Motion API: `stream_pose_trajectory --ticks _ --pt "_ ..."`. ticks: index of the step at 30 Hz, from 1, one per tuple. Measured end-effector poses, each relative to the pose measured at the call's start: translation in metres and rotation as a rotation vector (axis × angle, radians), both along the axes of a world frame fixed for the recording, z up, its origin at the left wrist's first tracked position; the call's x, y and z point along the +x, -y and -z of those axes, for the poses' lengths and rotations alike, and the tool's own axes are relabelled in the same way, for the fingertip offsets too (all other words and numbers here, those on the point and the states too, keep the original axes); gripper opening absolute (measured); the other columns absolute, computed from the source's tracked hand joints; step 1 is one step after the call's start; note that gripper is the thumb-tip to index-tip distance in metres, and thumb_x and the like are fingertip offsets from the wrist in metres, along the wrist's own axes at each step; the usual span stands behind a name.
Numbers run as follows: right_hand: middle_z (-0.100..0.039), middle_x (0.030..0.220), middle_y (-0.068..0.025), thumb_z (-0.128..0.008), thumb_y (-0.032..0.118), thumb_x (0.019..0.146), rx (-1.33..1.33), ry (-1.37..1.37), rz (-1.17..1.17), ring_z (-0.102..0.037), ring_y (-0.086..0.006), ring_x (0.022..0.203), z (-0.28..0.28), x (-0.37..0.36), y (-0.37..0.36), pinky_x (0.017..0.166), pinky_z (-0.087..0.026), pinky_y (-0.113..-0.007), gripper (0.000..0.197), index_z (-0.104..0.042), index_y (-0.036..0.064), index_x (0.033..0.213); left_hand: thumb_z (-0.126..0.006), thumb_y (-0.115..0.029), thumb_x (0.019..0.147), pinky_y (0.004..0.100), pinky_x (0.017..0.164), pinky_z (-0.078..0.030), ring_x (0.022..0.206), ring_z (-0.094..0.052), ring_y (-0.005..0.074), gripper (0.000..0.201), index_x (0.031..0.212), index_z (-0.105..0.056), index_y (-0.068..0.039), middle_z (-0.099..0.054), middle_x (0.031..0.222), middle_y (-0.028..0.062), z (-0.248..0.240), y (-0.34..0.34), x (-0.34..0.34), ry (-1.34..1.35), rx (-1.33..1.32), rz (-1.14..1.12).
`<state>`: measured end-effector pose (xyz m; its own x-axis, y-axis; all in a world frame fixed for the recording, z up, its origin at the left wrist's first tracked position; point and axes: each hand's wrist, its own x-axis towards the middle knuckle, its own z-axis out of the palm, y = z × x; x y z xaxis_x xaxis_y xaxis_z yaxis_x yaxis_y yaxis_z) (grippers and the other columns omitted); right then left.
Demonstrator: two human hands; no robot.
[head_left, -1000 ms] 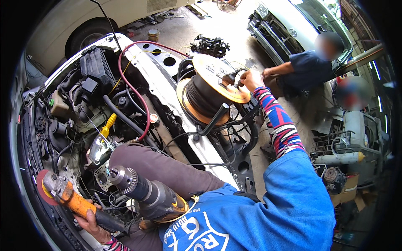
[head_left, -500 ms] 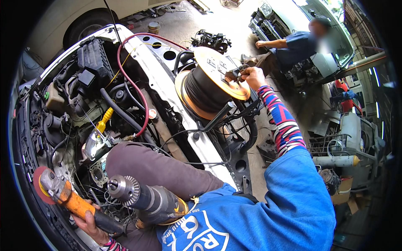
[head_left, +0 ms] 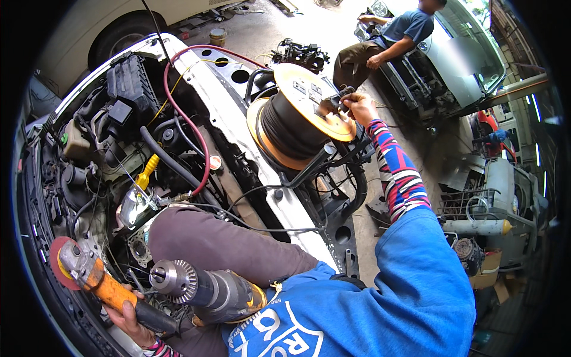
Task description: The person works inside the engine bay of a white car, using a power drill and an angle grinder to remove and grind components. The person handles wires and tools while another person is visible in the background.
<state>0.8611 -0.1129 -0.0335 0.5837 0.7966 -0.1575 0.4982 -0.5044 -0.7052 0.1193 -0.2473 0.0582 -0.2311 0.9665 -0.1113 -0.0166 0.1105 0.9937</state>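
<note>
My left hand [head_left: 129, 323] is wrapped round the body of an orange and black angle grinder [head_left: 106, 287] with a reddish disc, at the lower left over the engine bay. My right arm stretches out to a cable reel [head_left: 300, 83] with yellowish round sides and black cable. There my right hand [head_left: 361, 108] is closed on a dark plug [head_left: 341, 97] at the sockets on the reel's face; the fingers partly hide it. A power drill [head_left: 208, 291] with a metal chuck lies against my lap, its chuck pointing left.
An opened engine bay [head_left: 89, 196] with hoses and wires surrounds my leg. A red hose [head_left: 202, 134] and a yellow-handled tool [head_left: 146, 172] lie there. The white car-body rail [head_left: 262, 160] runs beside the reel. A co-worker [head_left: 404, 35] is by another car at the upper right.
The co-worker at the upper right has shifted up and left and sits or stands more upright. Both my hands stay nearly where they were, on the grinder and the plug.
</note>
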Motion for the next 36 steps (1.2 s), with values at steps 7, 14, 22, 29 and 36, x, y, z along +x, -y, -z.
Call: stream_pose_trajectory --ticks 7,14,22,29,36 --pt "-0.068 0.073 -0.0011 -0.065 0.006 0.096 -0.091 -0.086 -0.142 -0.055 -0.0081 0.054 -0.002 0.023 -0.017 0.052 -0.046 -0.027 0.013 -0.078 0.004 0.1 -0.073 -0.033 0.088 0.0327 0.078 -0.055 0.087 -0.063 0.0189 0.077 0.147 -0.035 -0.001 -0.06 0.112 0.0145 0.0 -0.004 0.002 -0.021 -0.027 0.026" --pt "-0.071 0.078 -0.0051 -0.064 0.006 0.095 -0.139 0.054 -0.17 -0.06 -0.0118 0.059 0.003 0.025 -0.021 0.057 -0.05 -0.031 0.015 -0.077 0.0023 0.1 -0.072 -0.029 0.089 0.0328 0.079 -0.056 0.088 -0.063 0.0192 0.074 0.147 -0.034 -0.001 -0.06 0.113 0.0147 0.002 -0.006 0.008 0.002 -0.02 0.006" --pt "-0.073 0.109 -0.0213 -0.053 0.037 0.1 -0.307 0.435 -0.277 -0.069 -0.0378 0.104 0.004 0.0 -0.021 0.094 -0.052 -0.048 0.038 -0.073 0.0072 0.112 -0.072 -0.03 0.089 0.0328 0.083 -0.054 0.091 -0.063 0.0195 0.073 0.146 -0.035 -0.002 -0.06 0.114 0.0151 -0.003 -0.007 0.024 0.048 -0.03 -0.002" --pt "-0.073 0.107 -0.0213 -0.056 0.03 0.09 -0.432 0.66 -0.329 -0.07 -0.0386 0.101 -0.012 -0.014 -0.03 0.092 -0.054 -0.047 0.032 -0.076 0.0067 0.101 -0.073 -0.038 0.088 0.035 0.091 -0.051 0.097 -0.061 0.0198 0.079 0.146 -0.035 0.0 -0.059 0.116 0.0151 0.002 -0.006 0.019 -0.031 -0.054 -0.004" --pt "-0.068 0.094 -0.0323 -0.048 0.013 0.091 -0.333 0.594 -0.438 -0.068 -0.0457 0.09 -0.009 -0.014 -0.02 0.081 -0.053 -0.049 0.027 -0.065 -0.0048 0.1 -0.072 -0.037 0.088 0.0361 0.096 -0.048 0.102 -0.059 0.02 0.079 0.147 -0.035 0.001 -0.059 0.116 0.0149 -0.001 -0.008 0.015 -0.024 -0.093 0.015"
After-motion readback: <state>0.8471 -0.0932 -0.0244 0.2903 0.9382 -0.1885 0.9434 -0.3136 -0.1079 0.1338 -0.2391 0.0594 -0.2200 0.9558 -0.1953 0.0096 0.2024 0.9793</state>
